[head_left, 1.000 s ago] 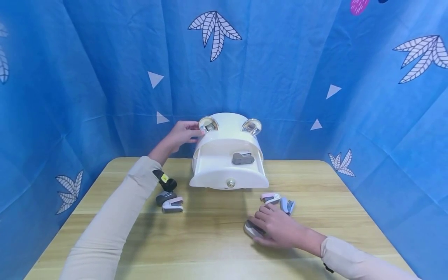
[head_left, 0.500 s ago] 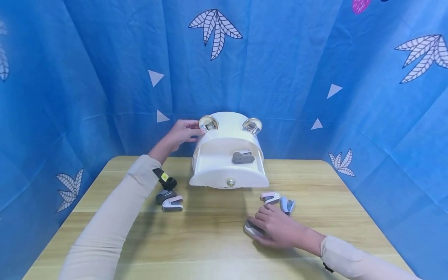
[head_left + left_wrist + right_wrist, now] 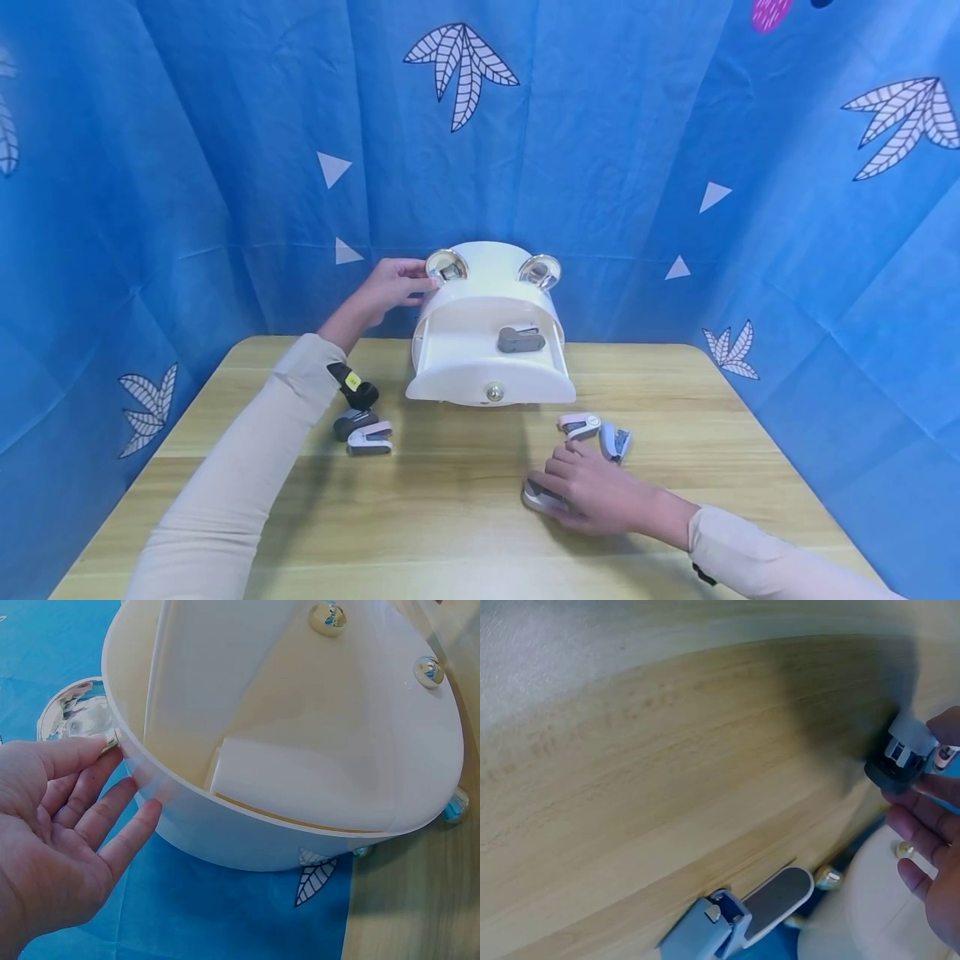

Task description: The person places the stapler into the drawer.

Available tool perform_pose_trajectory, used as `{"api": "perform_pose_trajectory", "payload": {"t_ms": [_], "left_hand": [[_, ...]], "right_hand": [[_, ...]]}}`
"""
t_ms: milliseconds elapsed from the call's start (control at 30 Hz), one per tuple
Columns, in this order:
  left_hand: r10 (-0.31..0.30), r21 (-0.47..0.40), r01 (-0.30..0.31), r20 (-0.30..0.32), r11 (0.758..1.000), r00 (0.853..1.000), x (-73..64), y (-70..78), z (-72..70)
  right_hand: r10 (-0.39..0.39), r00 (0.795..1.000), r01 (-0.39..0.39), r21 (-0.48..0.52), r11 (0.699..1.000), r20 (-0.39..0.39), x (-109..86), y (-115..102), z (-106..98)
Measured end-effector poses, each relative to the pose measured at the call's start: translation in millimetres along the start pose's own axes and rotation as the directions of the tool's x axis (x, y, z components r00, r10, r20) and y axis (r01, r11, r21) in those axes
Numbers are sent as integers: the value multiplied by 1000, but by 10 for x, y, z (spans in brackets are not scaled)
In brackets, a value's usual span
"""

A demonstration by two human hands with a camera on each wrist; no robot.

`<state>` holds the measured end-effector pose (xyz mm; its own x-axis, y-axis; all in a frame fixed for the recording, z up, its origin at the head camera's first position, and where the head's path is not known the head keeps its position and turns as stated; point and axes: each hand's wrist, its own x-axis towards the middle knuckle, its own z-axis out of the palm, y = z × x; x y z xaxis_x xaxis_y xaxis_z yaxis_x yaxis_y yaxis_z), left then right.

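Note:
A white rounded drawer box [image 3: 491,271] stands at the back of the table, with shiny gold ears on top. Its drawer [image 3: 450,385] is pulled out, and a grey stapler [image 3: 520,340] lies inside. My left hand [image 3: 390,287] pinches the left gold ear [image 3: 75,716] between thumb and finger, other fingertips against the box's side. On the table at front right, my right hand [image 3: 592,492] grips a grey-and-white stapler [image 3: 542,497] between thumb and fingers. In the right wrist view, one end of that stapler [image 3: 900,757] shows dark and pale grey.
Beyond the right hand lie a pink-and-white stapler [image 3: 579,424] and a light blue stapler [image 3: 615,442]. Left of the box, a dark stapler [image 3: 351,424] and another pink-and-white stapler [image 3: 370,440] lie beside the left forearm. A blue patterned curtain [image 3: 615,167] surrounds the table.
The right hand and its stapler have shifted very slightly, the stapler turning a little on the table. The left hand, box and drawer stay as they were.

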<state>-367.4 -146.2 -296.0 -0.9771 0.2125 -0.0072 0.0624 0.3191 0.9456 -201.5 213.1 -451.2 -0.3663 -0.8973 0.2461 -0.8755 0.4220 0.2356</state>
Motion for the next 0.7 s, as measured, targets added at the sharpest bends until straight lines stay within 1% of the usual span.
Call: {"api": "perform_pose_trajectory", "payload": {"t_ms": [100, 200, 333, 433, 567, 700], "left_hand": [[4, 1, -4, 1, 1000, 1000, -1, 0, 4], [-2, 6, 2, 1, 1000, 1000, -9, 4, 8], [-14, 12, 14, -5, 1000, 1000, -21, 7, 16], [-16, 15, 17, -10, 1000, 1000, -30, 6, 15], [-16, 13, 16, -10, 1000, 1000, -39, 10, 10], [-9, 10, 9, -13, 1000, 1000, -39, 18, 6]], "right_hand": [[-22, 1000, 22, 5, 1000, 3, 4, -27, -55], [-43, 999, 43, -5, 999, 5, -2, -54, -115], [-57, 998, 57, 13, 998, -2, 1, -84, -196], [-80, 995, 81, 18, 997, -55, 36, -89, -296], [-104, 985, 103, -9, 995, -140, 145, -73, -514], [-106, 978, 100, -39, 994, -181, 292, -33, -759]]}}
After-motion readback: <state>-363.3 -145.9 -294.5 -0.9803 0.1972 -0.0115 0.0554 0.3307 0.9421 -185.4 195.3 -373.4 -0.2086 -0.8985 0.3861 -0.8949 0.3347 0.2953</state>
